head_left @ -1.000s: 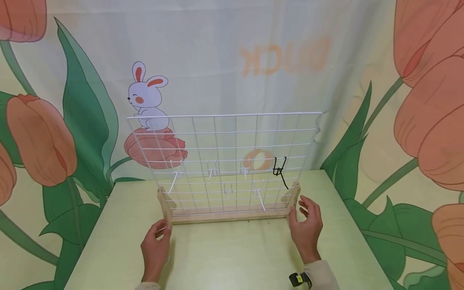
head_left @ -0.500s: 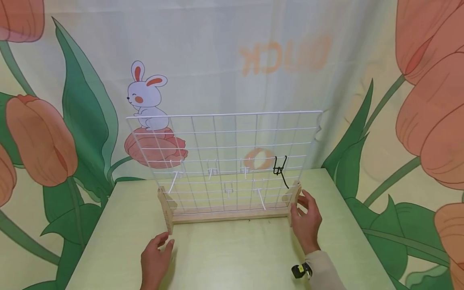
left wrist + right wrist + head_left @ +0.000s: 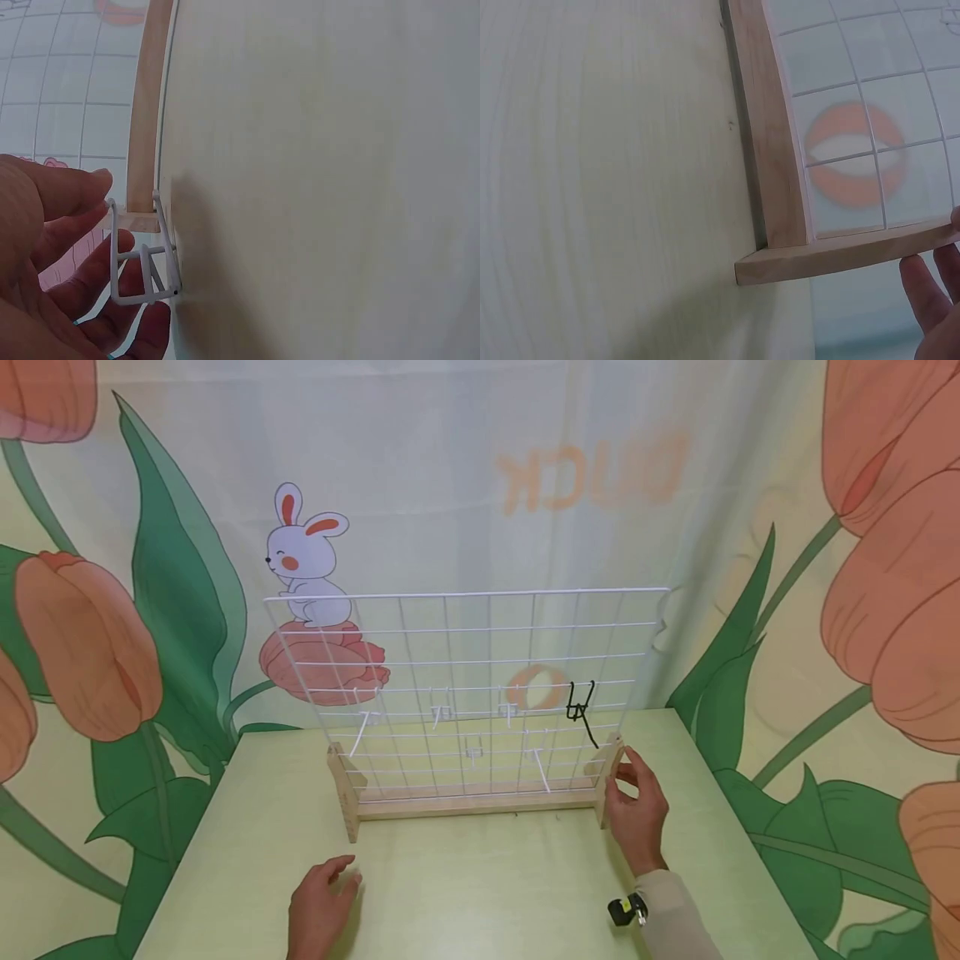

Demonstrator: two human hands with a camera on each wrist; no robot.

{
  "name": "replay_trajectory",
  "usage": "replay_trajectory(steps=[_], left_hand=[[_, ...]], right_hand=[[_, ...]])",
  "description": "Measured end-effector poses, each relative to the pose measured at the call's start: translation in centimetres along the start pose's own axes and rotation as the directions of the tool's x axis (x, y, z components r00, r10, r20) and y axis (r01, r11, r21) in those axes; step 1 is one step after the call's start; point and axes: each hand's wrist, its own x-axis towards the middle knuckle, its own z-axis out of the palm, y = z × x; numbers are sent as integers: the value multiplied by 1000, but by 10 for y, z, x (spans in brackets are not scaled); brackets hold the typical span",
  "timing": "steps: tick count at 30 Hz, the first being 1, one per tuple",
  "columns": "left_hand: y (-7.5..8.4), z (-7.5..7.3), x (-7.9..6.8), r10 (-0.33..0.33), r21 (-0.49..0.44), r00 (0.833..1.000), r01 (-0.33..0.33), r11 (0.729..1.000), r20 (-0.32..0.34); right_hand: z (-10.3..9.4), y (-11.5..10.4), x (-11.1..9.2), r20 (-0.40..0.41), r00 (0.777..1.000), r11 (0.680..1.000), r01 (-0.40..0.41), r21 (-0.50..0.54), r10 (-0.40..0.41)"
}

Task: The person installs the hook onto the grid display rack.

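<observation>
A white wire grid rack stands upright in a wooden base [image 3: 480, 809]. In the head view my left hand [image 3: 321, 906] is in front of the rack's left wooden foot [image 3: 344, 793], apart from it. The left wrist view shows a small white wire hook [image 3: 147, 270] held among that hand's bent fingers; part of it is hidden. My right hand [image 3: 639, 814] is at the right wooden foot [image 3: 840, 256], with thumb and fingers on either side of it. Several white hooks and one black hook [image 3: 577, 710] hang on the grid.
The rack stands toward the back of a pale yellow-green table [image 3: 480, 893]. Behind and beside it hangs a curtain [image 3: 450, 485] printed with tulips and a rabbit. A black device [image 3: 626, 910] is strapped at my right wrist.
My left hand has drawn back from the left wooden foot toward me. My right hand stays at the right foot, slightly higher in view. The rack has hardly moved.
</observation>
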Motion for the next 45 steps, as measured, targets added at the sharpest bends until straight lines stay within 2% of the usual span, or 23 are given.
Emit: replay_trajectory(steps=[7,13,18,22,33,40,45], left_hand=[[-2,-3,0,-42,50,998,40,998,45],[-7,-14,-6,-34,77,994,26,997,100],[-8,-18,-6,-80,78,981,67,995,178],[-9,-16,-7,-117,69,970,105,992,212],[-8,-9,-8,-147,19,970,146,989,195],[-6,-6,-7,-113,-1,981,115,993,161],[-3,-5,-8,-112,-1,984,113,994,142]], right_hand=[[0,-1,2,27,999,999,-39,-36,40],[2,-1,1,34,999,999,-24,-48,26],[2,0,2,27,1000,998,-13,-54,14],[2,2,3,31,999,998,-11,-67,13],[3,4,1,26,1000,996,-13,-85,16],[3,4,-1,21,999,996,-29,-79,30],[4,4,-1,23,999,997,-30,-72,31]])
